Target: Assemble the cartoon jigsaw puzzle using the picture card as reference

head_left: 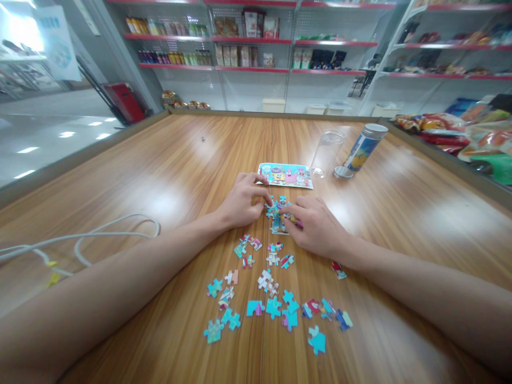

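Observation:
A partly joined jigsaw puzzle (279,225) lies on the table between my hands, its upper edge uneven. My left hand (243,204) rests at its left side, fingers curved and apart; one fingertip touches the blue pieces and another reaches the picture card's edge. From the right, my right hand (316,224) has thumb and index finger closed on a puzzle piece (295,220) at the puzzle's right part, mostly covered by the fingers. Just beyond lies the picture card (288,176) with cartoon figures. Loose puzzle pieces (273,308) are scattered nearer to me.
A clear plastic jar (327,152), a round metal lid (343,172) and a blue can (366,146) stand at the back right. White cables (116,233) cross the left side. One small piece (202,138) lies far off. Stocked shelves (252,40) line the back.

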The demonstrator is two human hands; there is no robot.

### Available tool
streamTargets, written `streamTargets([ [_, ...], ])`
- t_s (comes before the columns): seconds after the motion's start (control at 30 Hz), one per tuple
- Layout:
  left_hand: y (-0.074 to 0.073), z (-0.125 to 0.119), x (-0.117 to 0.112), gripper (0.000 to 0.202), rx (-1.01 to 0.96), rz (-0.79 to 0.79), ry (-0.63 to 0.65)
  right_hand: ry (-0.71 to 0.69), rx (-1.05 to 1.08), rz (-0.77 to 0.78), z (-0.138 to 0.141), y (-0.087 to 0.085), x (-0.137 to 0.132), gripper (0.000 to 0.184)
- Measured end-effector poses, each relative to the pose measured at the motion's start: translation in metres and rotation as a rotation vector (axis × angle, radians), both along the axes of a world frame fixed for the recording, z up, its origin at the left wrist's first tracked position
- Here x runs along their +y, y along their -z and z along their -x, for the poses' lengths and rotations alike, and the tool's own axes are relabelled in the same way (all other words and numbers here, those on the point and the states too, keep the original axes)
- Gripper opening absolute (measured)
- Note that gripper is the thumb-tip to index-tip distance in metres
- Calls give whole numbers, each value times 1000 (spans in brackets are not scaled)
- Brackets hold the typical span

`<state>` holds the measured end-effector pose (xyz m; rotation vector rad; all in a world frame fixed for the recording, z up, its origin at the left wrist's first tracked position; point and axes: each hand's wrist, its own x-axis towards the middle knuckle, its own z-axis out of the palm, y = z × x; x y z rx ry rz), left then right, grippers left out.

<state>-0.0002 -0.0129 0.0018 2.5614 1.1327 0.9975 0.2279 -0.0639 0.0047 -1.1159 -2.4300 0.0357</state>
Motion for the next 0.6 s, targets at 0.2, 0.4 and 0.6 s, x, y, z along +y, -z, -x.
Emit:
streamTargets([
  [0.2, 1, 0, -1, 30, 11, -13, 12, -1, 6, -8, 0, 0, 0, 23],
  [0.4, 1, 1, 0, 46, -8, -46, 35, 0, -4, -4, -1, 1, 0, 24],
  [0.6, 7, 2, 5, 47, -5, -46, 66, -1, 6, -13, -2, 2, 1, 23],
])
